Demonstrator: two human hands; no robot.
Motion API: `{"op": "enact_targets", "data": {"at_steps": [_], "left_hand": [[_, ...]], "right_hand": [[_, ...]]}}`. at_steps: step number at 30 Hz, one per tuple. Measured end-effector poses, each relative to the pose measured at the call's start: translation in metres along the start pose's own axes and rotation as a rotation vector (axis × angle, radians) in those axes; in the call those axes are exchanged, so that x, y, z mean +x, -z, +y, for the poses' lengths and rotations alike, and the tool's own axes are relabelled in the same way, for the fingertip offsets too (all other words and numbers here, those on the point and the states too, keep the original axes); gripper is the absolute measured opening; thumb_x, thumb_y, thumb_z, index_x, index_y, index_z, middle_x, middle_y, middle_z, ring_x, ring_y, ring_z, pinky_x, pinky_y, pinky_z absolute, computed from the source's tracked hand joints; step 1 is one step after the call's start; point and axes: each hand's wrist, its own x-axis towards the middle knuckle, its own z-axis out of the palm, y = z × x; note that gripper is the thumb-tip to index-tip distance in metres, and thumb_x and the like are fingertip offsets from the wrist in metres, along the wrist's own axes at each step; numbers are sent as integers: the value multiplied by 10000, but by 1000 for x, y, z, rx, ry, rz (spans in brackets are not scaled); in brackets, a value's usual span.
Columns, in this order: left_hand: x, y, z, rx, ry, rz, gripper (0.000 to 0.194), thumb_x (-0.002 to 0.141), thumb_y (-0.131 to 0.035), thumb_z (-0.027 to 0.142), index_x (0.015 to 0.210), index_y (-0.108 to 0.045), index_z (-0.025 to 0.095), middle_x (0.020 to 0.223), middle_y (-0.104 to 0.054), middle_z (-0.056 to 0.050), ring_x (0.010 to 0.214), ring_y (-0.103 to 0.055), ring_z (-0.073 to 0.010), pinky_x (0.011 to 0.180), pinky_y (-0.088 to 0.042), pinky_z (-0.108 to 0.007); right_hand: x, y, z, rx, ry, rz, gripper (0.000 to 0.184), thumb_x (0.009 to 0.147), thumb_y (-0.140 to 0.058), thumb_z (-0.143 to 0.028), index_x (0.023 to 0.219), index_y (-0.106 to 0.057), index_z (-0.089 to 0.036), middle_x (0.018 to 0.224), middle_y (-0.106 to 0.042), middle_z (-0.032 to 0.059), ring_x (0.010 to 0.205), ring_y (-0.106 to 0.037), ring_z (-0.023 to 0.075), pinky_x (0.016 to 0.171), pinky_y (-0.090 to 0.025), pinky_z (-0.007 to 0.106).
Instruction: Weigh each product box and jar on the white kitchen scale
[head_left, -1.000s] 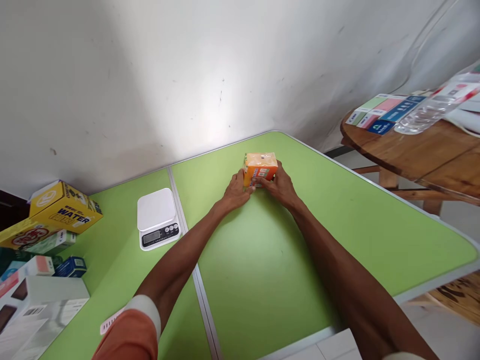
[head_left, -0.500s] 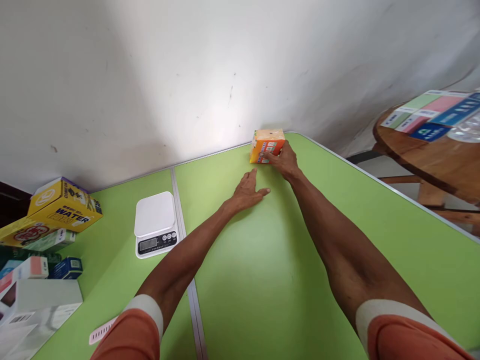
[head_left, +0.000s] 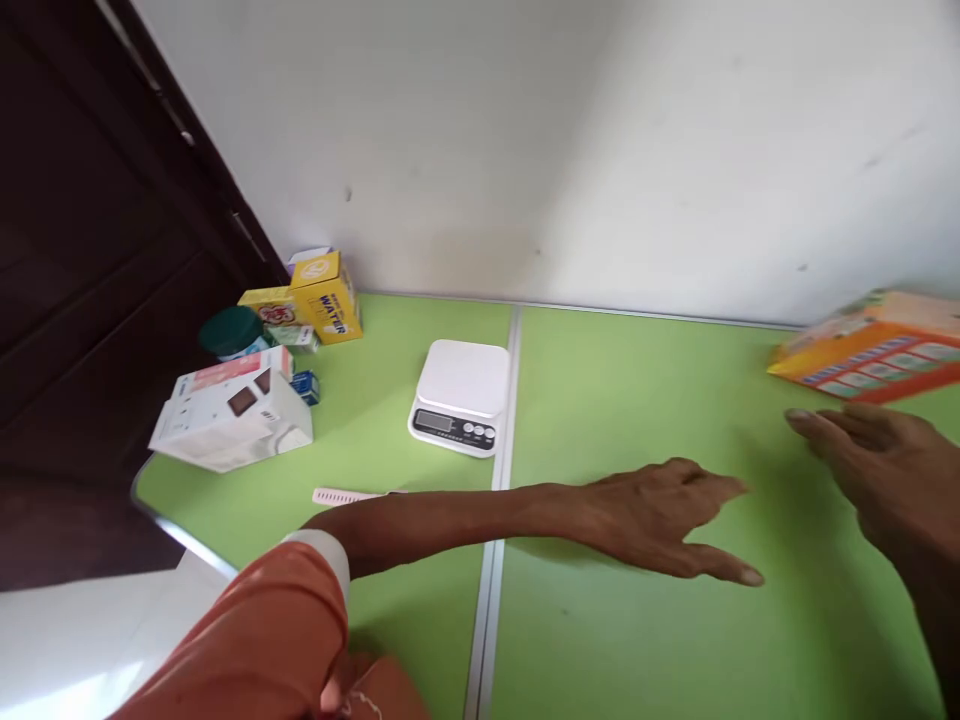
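My left hand (head_left: 660, 515) is over the green table (head_left: 630, 400), its fingers stretched out and thumb apart, holding nothing. At the right side my right hand (head_left: 892, 470) is open, just in front of an orange and yellow pack (head_left: 885, 350) that looks wrapped in clear plastic. A small gap shows between its fingertips and the pack. Left of centre sits a white digital kitchen scale (head_left: 465, 380) with a bare platform. A pink perforated strap (head_left: 345, 496) lies near it, partly hidden behind my left forearm.
On the left stand a yellow box (head_left: 326, 298) marked WATER, a white box (head_left: 240, 410), a small blue box (head_left: 306, 386) and a dark green lid (head_left: 231, 330). A wall (head_left: 637, 180) runs along the table's back edge, and a dark door (head_left: 97, 250) is at far left.
My view has swung left, bringing the door and boxes into sight. My right hand has come off the orange pack; my left hand remains open.
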Motion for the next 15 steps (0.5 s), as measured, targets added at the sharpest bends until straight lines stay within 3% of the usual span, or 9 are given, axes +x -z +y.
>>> {"op": "enact_targets", "data": {"at_steps": [1,3,5,7,11,15], "left_hand": [[-19,4,-1,-17,3,6,969,975,-663,593,1726,-292,106,1665,-488,-221,1604,-446,-373,1276,-451,-499],[-57,12,-4,-43,28,53,934,972,-690,583,1724,-320,169,1666,-495,-197,1567,-496,-373,1259,-470,-524],[-92,20,-9,-59,57,149,876,982,-695,576,1709,-360,221,1672,-491,-195,1522,-543,-381,1234,-492,-570],[-126,26,-16,-72,69,289,805,1002,-680,568,1681,-412,229,1641,-517,-213,1469,-594,-383,1198,-526,-588],[-192,35,-29,-96,14,638,652,1033,-657,525,1605,-515,245,1532,-621,-181,1354,-693,-329,1129,-604,-525],[-264,41,-32,9,46,1003,488,1040,-657,483,1477,-631,269,1375,-731,-141,1220,-764,-288,1038,-658,-479]], "right_hand": [[-16,-3,-15,11,-143,49,318,752,-778,-640,789,-605,-376,912,-749,85,1147,-743,484,1026,-543,736],[-45,-14,-50,57,-233,24,398,611,-842,-639,858,-694,-365,1103,-807,119,1187,-744,469,1104,-547,705],[-71,-33,-89,143,-134,7,461,581,-819,-648,906,-743,-330,1146,-820,131,1177,-756,451,1158,-536,686],[-91,-58,-126,220,26,-63,446,687,-786,-662,969,-765,-318,1140,-827,107,1145,-774,407,1153,-553,677],[-121,-114,-193,364,261,-384,390,879,-784,-637,1110,-787,-323,1198,-823,83,1164,-781,355,1096,-616,644],[-152,-174,-250,471,356,-665,465,919,-769,-694,1183,-783,-311,1248,-818,89,1181,-776,346,1008,-669,573]]}}
